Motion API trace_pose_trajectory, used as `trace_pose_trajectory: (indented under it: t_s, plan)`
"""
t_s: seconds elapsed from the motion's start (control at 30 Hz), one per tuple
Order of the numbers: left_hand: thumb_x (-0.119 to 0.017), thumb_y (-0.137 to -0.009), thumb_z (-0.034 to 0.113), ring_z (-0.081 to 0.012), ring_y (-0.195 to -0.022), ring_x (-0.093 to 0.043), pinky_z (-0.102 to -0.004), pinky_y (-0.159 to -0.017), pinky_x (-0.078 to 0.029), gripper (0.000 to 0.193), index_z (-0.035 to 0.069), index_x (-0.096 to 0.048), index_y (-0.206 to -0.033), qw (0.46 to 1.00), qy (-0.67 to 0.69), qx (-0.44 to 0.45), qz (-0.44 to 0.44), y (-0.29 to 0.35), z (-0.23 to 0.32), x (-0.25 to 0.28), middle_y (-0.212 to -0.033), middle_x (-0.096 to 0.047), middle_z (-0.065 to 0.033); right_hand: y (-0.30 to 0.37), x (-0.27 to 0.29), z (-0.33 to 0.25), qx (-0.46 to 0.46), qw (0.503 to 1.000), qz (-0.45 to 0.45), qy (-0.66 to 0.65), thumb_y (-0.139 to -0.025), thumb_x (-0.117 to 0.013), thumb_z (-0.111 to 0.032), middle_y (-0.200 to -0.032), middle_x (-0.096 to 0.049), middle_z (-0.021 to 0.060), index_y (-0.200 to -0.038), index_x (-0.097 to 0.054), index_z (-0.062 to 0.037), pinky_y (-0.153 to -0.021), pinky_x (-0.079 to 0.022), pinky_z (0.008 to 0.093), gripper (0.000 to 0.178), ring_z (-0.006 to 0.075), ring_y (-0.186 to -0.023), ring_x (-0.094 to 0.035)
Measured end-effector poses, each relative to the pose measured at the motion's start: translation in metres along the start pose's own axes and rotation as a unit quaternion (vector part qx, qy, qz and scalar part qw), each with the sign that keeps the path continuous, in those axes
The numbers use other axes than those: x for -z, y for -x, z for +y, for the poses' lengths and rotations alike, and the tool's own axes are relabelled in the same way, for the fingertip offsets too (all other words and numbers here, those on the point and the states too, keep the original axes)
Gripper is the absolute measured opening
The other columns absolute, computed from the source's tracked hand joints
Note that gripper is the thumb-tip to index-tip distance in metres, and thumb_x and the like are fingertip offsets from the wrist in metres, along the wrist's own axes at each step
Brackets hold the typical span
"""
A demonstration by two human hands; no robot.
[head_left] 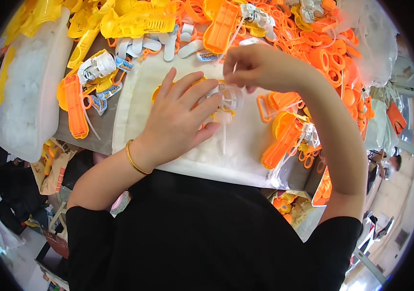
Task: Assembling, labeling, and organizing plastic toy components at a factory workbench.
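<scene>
Left hand: the left hand (180,119) lies flat, fingers spread, pressing a yellow toy shell (161,89) onto the white foam pad (246,140) at frame centre.
Right hand: the right hand (253,65) hovers just above, fingertips pinched narrow on something small; what it holds cannot be told.
Piece in work: a white mechanism (229,97) sits at the left fingertips, partly seated in the shell, a thin white tube (224,140) trailing down.
Progress: judged mid-assembly; orange half shells (284,138) at right and loose parts across the top look unjoined.
Hidden: most of the shell lies under the palm; the upper heap is blurred and bent by the lens.
</scene>
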State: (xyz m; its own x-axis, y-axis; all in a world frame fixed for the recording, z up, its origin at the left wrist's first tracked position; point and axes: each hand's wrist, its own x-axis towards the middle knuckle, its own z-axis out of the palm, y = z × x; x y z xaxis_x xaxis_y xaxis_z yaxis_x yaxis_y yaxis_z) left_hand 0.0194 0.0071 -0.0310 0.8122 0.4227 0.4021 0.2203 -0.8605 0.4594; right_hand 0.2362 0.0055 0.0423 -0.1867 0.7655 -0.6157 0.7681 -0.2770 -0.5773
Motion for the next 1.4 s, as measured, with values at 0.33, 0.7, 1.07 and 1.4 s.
trace_pose_trajectory:
  t_s: [0.33, 0.7, 1.07, 1.4]
  plan:
    - [-0.077, -0.063, 0.024, -0.0257, -0.116, -0.047, -0.0528, -0.105, -0.026, 0.048, 0.010, -0.059, -0.106, 1.000, 0.000, 0.006, 0.007, -0.002, 0.001, 0.001, -0.119, -0.054, -0.0036, -0.007, -0.010, 0.013, 0.102, 0.994, -0.005, -0.042, -0.081, -0.067, -0.017, -0.069, -0.059, 0.0010, -0.085, -0.062, -0.0048, -0.060, -0.045, 0.0242, 0.014, 0.0070, -0.065, -0.054]
    - [-0.077, -0.063, 0.022, -0.0269, -0.118, -0.047, -0.0541, -0.105, -0.025, 0.047, 0.009, -0.059, -0.105, 1.000, 0.014, 0.003, 0.001, 0.000, -0.002, 0.002, -0.121, -0.054, -0.0046, -0.020, 0.003, -0.003, 0.019, 0.994, -0.093, 0.062, -0.080, -0.065, -0.023, -0.073, -0.062, 0.0039, -0.087, -0.057, -0.0060, -0.062, -0.046, 0.0291, 0.020, 0.0130, -0.068, -0.058]
    - [-0.079, -0.062, 0.026, -0.0294, -0.115, -0.049, -0.0529, -0.101, -0.033, 0.049, 0.007, -0.061, -0.104, 0.999, 0.031, 0.007, 0.021, 0.000, -0.003, 0.004, -0.115, -0.053, -0.0073, -0.009, -0.007, -0.003, 0.017, 0.998, -0.039, 0.054, -0.078, -0.066, -0.021, -0.077, -0.062, 0.0067, -0.085, -0.057, -0.0053, -0.064, -0.046, 0.0317, 0.019, 0.0162, -0.074, -0.060]
    - [-0.074, -0.067, 0.019, -0.0299, -0.113, -0.049, -0.0487, -0.097, -0.040, 0.028, 0.009, -0.061, -0.090, 0.996, -0.016, -0.085, -0.025, -0.030, -0.001, 0.019, -0.110, -0.054, -0.0099, 0.009, -0.028, 0.001, 0.025, 0.992, 0.124, -0.006, -0.081, -0.065, -0.019, -0.076, -0.062, 0.0066, -0.090, -0.061, -0.0044, -0.064, -0.047, 0.0295, 0.017, 0.0152, -0.072, -0.059]
